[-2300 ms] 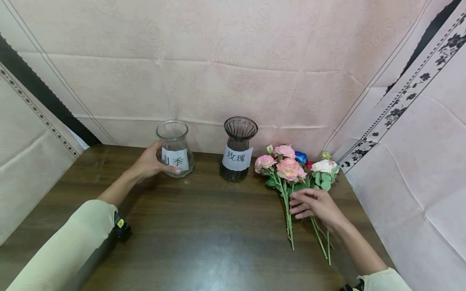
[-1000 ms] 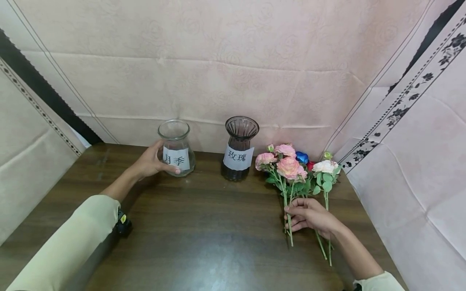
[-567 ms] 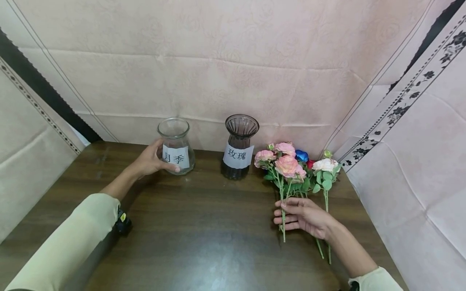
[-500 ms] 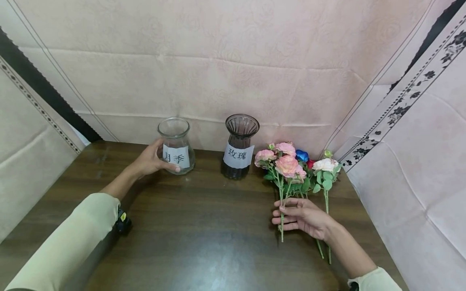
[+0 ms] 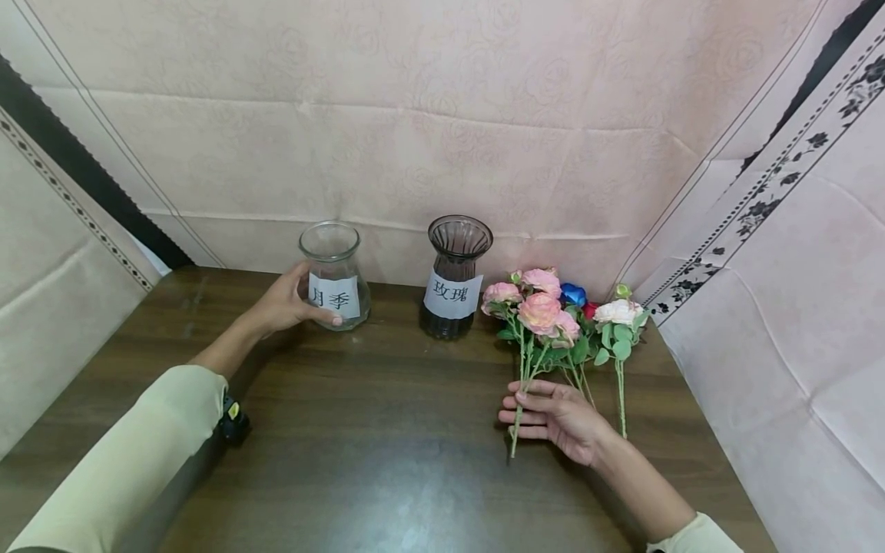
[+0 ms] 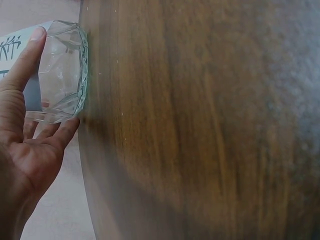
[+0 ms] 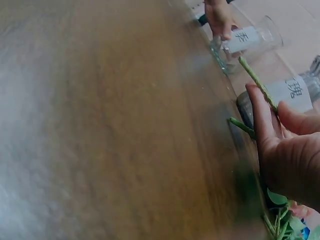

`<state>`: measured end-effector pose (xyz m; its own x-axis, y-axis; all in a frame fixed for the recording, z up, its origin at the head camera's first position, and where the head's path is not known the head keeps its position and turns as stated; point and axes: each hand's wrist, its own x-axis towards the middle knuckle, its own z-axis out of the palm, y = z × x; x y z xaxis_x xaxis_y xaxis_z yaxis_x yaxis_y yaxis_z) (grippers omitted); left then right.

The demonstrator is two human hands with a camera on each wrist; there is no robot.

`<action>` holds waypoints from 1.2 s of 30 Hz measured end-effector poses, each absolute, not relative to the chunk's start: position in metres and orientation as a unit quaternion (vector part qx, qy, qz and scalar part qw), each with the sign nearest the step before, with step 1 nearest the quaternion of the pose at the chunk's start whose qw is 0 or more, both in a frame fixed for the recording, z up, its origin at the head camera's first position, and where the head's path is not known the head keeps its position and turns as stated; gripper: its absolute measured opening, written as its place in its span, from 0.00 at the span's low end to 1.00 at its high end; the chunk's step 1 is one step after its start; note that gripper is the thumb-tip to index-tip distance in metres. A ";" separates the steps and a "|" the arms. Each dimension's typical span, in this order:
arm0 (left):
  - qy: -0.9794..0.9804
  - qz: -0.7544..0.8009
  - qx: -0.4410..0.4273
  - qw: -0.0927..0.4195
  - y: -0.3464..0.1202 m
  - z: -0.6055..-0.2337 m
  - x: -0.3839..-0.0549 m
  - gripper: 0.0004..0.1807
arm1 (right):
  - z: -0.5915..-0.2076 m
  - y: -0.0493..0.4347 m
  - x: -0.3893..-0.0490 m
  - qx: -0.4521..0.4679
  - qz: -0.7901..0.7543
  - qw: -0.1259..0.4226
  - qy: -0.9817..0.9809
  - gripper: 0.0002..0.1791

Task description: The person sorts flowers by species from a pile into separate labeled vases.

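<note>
Right of centre in the head view are the pink flowers (image 5: 539, 313), their stems pinched by the right hand (image 5: 558, 421), with a blue flower (image 5: 573, 295) just behind. Left of centre, the left hand (image 5: 285, 307) grips a clear vase (image 5: 335, 271); a dark vase (image 5: 454, 266) stands near mid-frame.

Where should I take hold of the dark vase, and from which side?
Grip the dark vase by its narrow neck, just beneath the flared rim, which should help stop it slipping. I'd come from the left, through the gap beside the clear vase, since the pink flowers crowd its right.
</note>
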<state>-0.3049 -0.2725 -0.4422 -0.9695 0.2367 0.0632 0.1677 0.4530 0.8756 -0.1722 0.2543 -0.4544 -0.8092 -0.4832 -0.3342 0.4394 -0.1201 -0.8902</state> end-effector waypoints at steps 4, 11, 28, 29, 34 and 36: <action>0.854 0.506 0.120 0.031 -0.272 -0.442 -0.305 0.67 | -0.456 0.249 -0.170 -0.018 -0.741 0.295 0.603 0.18; 0.856 0.503 0.117 0.032 -0.273 -0.442 -0.306 0.67 | -0.457 0.240 -0.170 0.001 -0.751 0.271 0.602 0.27; 0.862 0.494 0.109 0.037 -0.272 -0.442 -0.307 0.67 | -0.454 0.224 -0.162 0.048 -0.792 0.209 0.571 0.26; 0.863 0.493 0.108 0.037 -0.273 -0.443 -0.307 0.67 | -0.454 0.223 -0.161 0.049 -0.794 0.205 0.570 0.25; 0.864 0.491 0.108 0.038 -0.273 -0.443 -0.308 0.67 | -0.453 0.217 -0.157 0.059 -0.799 0.185 0.569 0.24; 0.864 0.490 0.107 0.039 -0.273 -0.443 -0.307 0.67 | -0.453 0.216 -0.155 0.064 -0.800 0.177 0.569 0.25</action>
